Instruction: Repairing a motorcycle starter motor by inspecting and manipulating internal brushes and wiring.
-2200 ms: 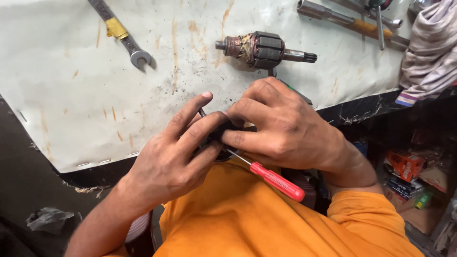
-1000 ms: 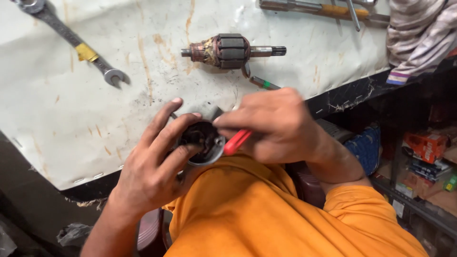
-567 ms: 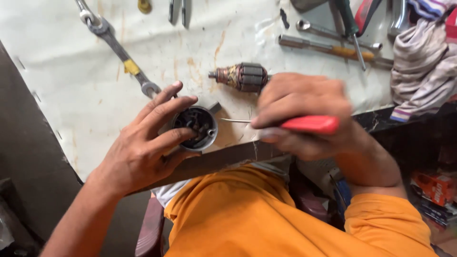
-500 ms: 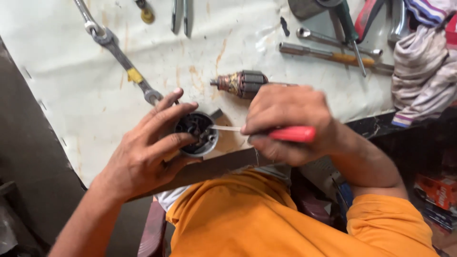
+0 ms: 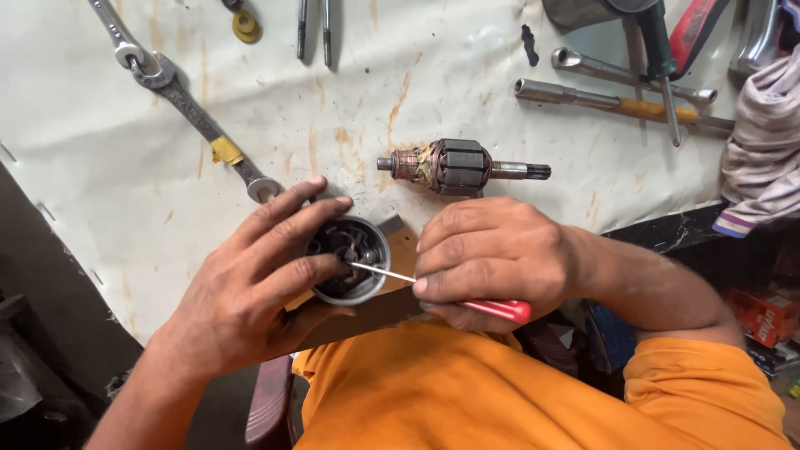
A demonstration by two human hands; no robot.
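My left hand (image 5: 250, 287) grips a small round motor housing (image 5: 350, 258), its open end facing up at the table's front edge. My right hand (image 5: 492, 262) holds a red-handled screwdriver (image 5: 500, 310); its thin metal shaft points left with the tip inside the housing. Just beyond my right hand a motor armature (image 5: 454, 167) with copper windings and a steel shaft lies on the white table cover (image 5: 125, 208).
A long combination wrench (image 5: 187, 112) lies at the back left. Pliers handles (image 5: 312, 29), socket extension bars (image 5: 617, 100), a green screwdriver (image 5: 658, 50) and a striped cloth (image 5: 762, 154) lie at the back and right. Boxes sit below the table at right.
I lifted the housing from my lap to the table edge. The screwdriver swung round and its tip entered the housing. My view shifted so that more tools show.
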